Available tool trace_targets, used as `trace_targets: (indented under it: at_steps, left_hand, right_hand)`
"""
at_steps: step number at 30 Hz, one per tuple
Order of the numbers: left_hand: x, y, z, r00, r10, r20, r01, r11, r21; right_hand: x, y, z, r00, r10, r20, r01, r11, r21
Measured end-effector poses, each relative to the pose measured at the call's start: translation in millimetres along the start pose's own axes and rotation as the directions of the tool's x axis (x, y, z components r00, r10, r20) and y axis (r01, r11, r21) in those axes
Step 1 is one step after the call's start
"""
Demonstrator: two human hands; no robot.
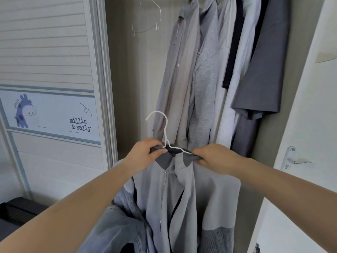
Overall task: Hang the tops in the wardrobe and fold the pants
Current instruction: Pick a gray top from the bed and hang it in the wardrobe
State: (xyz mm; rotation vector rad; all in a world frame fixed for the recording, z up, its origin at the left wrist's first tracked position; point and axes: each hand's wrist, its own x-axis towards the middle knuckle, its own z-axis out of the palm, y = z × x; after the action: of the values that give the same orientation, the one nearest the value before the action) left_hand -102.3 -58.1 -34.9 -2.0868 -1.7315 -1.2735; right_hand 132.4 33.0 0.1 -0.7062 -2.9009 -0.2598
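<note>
From my head camera I am looking into the open wardrobe [135, 88], its beige inner wall bare on the left side. My left hand [144, 154] grips the dark ribbed collar of a light grey zip jacket [182, 194], fingers curled round the fabric just left of the neck of a white wire hanger [165, 132]. My right hand [212, 157] pinches the other end of the collar, at the hanger's right shoulder. The hanger's hook stands up above my hands, free of the rail, and the jacket hangs from it below my wrists, in front of the wardrobe's lower half.

Inside, toward the right side, a row of hung tops [218, 79] fills the space: pale beige, heather grey, white, one dark navy and a charcoal one at the far right. Near the upper left of the opening, two empty clear hangers [147, 19] hang.

To the left stands the sliding door [45, 52], white with horizontal slats, carrying a panel [52, 115] with a blue cartoon giraffe and the words "millie & sally". At the right edge is a white room door [306, 125] with a metal lever handle [299, 162]. More grey clothing [116, 229] bunches under my left forearm at the bottom of the view, and something dark [16, 212] sits in the lower left corner.
</note>
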Motion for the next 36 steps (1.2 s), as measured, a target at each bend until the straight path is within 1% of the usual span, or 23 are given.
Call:
trace_targets:
  at_steps: [5, 7, 9, 10, 12, 14, 16, 18, 19, 21, 22, 23, 24, 26, 28, 30, 33, 36]
  left_hand:
    - [-11.6, -16.8, -20.9, 0.998, -0.058, 0.016, 0.056, 0.995, 0.080]
    - [-11.3, -20.3, -25.9, 0.997, -0.072, 0.034, 0.068, 0.993, 0.101]
    - [-9.7, -22.9, -30.3, 0.997, -0.073, 0.033, 0.070, 0.994, 0.082]
    - [-9.0, -24.2, -32.6, 0.996, -0.082, 0.022, 0.081, 0.995, 0.063]
    - [-9.4, -28.0, -36.7, 0.990, -0.137, -0.018, 0.138, 0.990, 0.006]
    - [-9.9, -31.1, -39.0, 0.974, -0.211, -0.080, 0.207, 0.977, -0.057]
    - [-7.4, -33.7, -39.5, 0.957, -0.256, -0.136, 0.248, 0.966, -0.076]
    - [-1.7, -33.8, -40.9, 0.935, -0.308, -0.176, 0.295, 0.951, -0.096]
    - [1.5, -33.8, -41.0, 0.923, -0.339, -0.183, 0.324, 0.940, -0.108]
    - [9.3, -32.2, -40.9, 0.903, -0.387, -0.186, 0.368, 0.921, -0.128]
    - [14.0, -30.2, -40.7, 0.896, -0.400, -0.194, 0.377, 0.915, -0.145]
    - [17.2, -28.2, -39.1, 0.888, -0.410, -0.206, 0.379, 0.909, -0.174]
    - [22.4, -25.9, -39.0, 0.880, -0.421, -0.221, 0.380, 0.902, -0.208]
    - [31.9, -21.4, -36.8, 0.865, -0.441, -0.237, 0.381, 0.887, -0.261]
    - [42.9, -14.8, -37.8, 0.864, -0.440, -0.245, 0.360, 0.880, -0.310]
    - [54.4, -2.9, -39.8, 0.865, -0.452, -0.218, 0.348, 0.854, -0.388]
    - [70.4, 20.0, -46.2, 0.888, -0.431, -0.157, 0.314, 0.821, -0.477]
    - [84.1, 42.8, -52.9, 0.916, -0.387, -0.108, 0.265, 0.783, -0.563]
  right_hand:
    - [-14.8, 18.9, -7.0, 0.996, 0.084, -0.036, -0.082, 0.995, 0.051]
    - [-15.9, 21.1, -7.6, 0.994, 0.108, -0.013, -0.107, 0.992, 0.067]
    - [-15.3, 24.2, -10.2, 0.991, 0.133, 0.026, -0.136, 0.984, 0.116]
    - [-15.0, 27.3, -11.3, 0.989, 0.138, 0.043, -0.143, 0.979, 0.146]
    - [-16.5, 31.1, -13.9, 0.988, 0.139, 0.071, -0.148, 0.977, 0.153]
    - [-17.1, 33.4, -12.6, 0.990, 0.130, 0.055, -0.137, 0.977, 0.165]
    - [-18.9, 31.4, -14.0, 0.992, 0.125, 0.026, -0.127, 0.951, 0.283]
    - [-23.4, 25.3, -20.0, 0.989, 0.123, 0.086, -0.149, 0.861, 0.487]
    - [-26.4, 19.8, -23.3, 0.983, 0.101, 0.156, -0.176, 0.774, 0.608]
    - [-27.6, 11.0, -25.5, 0.967, 0.040, 0.251, -0.234, 0.518, 0.823]
    - [-26.3, 6.2, -27.7, 0.968, 0.035, 0.247, -0.241, 0.392, 0.888]
    - [-23.8, 3.4, -26.7, 0.975, 0.050, 0.217, -0.222, 0.297, 0.929]
    - [-19.3, 0.0, -29.3, 0.982, 0.090, 0.165, -0.182, 0.246, 0.952]
    - [-11.0, -8.3, -35.6, 0.980, 0.193, 0.053, -0.094, 0.210, 0.973]
    - [-0.9, -13.0, -43.2, 0.962, 0.273, -0.018, -0.035, 0.189, 0.981]
    - [8.1, -18.3, -50.6, 0.942, 0.331, -0.049, -0.003, 0.153, 0.988]
    - [24.3, -20.0, -67.4, 0.904, 0.418, -0.094, 0.053, 0.110, 0.993]
    - [41.3, -20.1, -92.7, 0.875, 0.465, -0.137, 0.102, 0.100, 0.990]
